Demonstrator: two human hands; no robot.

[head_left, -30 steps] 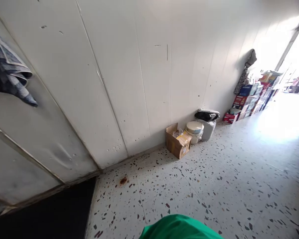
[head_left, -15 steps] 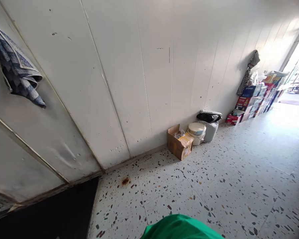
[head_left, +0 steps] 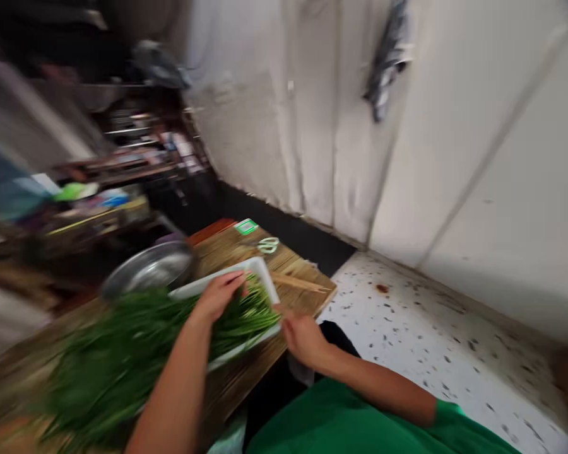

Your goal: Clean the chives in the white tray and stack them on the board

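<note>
A white tray (head_left: 267, 282) full of leafy green vegetables (head_left: 118, 353) lies on the wooden table. Long leaves spill over its left end, and the pale stems bunch at its right end. My left hand (head_left: 221, 294) reaches across the tray with its fingers stretched over the stems near the far rim; blur hides exactly what they touch. At the near right corner, my right hand (head_left: 303, 336) is closed on the tray's rim.
A metal bowl (head_left: 151, 268) stands behind the greens. Pale-handled scissors (head_left: 267, 245), a green-edged card (head_left: 247, 227) and a wooden stick (head_left: 298, 283) lie on the table (head_left: 307, 268). A cloth (head_left: 385, 69) hangs on the wall. Cluttered shelving is at the far left.
The view has swung left from the wall and floor to the table. Both hands, the tray and the greens are now in sight; the boxes by the wall have left the view.
</note>
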